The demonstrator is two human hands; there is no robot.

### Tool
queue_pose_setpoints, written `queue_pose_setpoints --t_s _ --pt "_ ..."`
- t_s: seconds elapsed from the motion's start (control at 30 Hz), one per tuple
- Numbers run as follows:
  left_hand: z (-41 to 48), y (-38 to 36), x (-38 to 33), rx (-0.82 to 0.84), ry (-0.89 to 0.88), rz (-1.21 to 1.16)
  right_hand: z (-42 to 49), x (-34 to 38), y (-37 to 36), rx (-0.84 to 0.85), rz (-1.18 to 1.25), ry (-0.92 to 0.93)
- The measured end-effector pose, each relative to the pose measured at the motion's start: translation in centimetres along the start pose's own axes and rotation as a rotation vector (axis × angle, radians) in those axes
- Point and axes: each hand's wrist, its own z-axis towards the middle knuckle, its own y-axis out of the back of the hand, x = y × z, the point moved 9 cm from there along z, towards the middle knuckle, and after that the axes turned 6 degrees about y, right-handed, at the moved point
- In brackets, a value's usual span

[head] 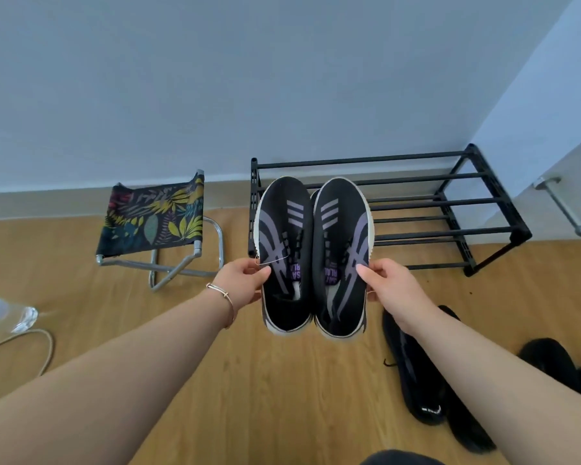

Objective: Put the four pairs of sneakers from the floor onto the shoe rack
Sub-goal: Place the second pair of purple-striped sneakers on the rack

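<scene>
I hold a pair of black sneakers with purple stripes and white soles side by side in the air, toes pointing at the wall. My left hand point(244, 283) grips the left sneaker point(284, 256) at its outer side. My right hand point(394, 288) grips the right sneaker point(341, 260) the same way. The toes overlap the left end of the black metal shoe rack point(450, 209), whose bars carry no shoes. On the floor at the right lie an all-black pair point(416, 374) under my right forearm and more dark shoes point(550, 360) near the right edge.
A folding stool point(155, 223) with a leaf-print seat stands left of the rack. A clear plastic item point(7, 313) and a looped cord point(31, 344) lie at the far left. A wall corner with a metal door stop point(564, 206) juts out right of the rack.
</scene>
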Motion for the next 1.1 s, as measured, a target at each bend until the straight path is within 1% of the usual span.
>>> queue_pose_setpoints --t_s 0.07,0.2,0.27,0.37,0.5,0.6,0.7,0.77,0.83,0.9,0.97,1.03,1.1 --pt "1.8 0.2 -2.7 -0.041 -0.022 -0.006 2.3 1.7 0.4 -0.029 0.022 0.011" --pt "5.0 0.4 -5.9 -0.107 -0.038 0.051 6.1 4.3 0.4 -0.051 -0.03 0.035" --pt "6.2 0.5 -6.1 -0.119 -0.013 0.066 7.3 5.0 0.3 -0.051 -0.053 0.029" --pt "7.3 0.4 -5.6 -0.108 0.036 0.016 8.3 5.4 0.1 -0.057 -0.069 0.014" --pt "7.6 0.5 -5.6 -0.166 0.008 0.035 8.7 5.1 0.2 -0.082 -0.102 -0.002" --pt "6.6 0.8 -5.5 -0.229 -0.047 0.072 8.4 4.4 0.1 -0.087 -0.052 -0.023" --pt "4.5 0.8 -5.0 -0.252 -0.146 0.123 7.1 3.6 0.2 -0.112 0.046 -0.007" --pt "3.1 0.5 -4.5 -0.24 -0.228 0.177 5.7 2.9 0.8 -0.136 0.144 0.035" --pt "2.2 -0.1 -3.7 -0.194 -0.296 0.228 4.2 2.1 1.0 -0.097 0.19 0.138" --pt "1.7 -0.8 -3.1 -0.148 -0.357 0.313 2.7 1.7 0.5 -0.008 0.115 0.239" --pt "1.3 -1.4 -3.0 -0.147 -0.406 0.394 1.9 1.6 -0.8 0.068 -0.035 0.315" --pt "1.0 -1.6 -3.1 -0.19 -0.427 0.419 1.5 1.9 -1.9 0.075 -0.167 0.369" --pt "0.9 -1.6 -3.1 -0.237 -0.417 0.415 1.4 2.1 -2.2 0.023 -0.23 0.407"
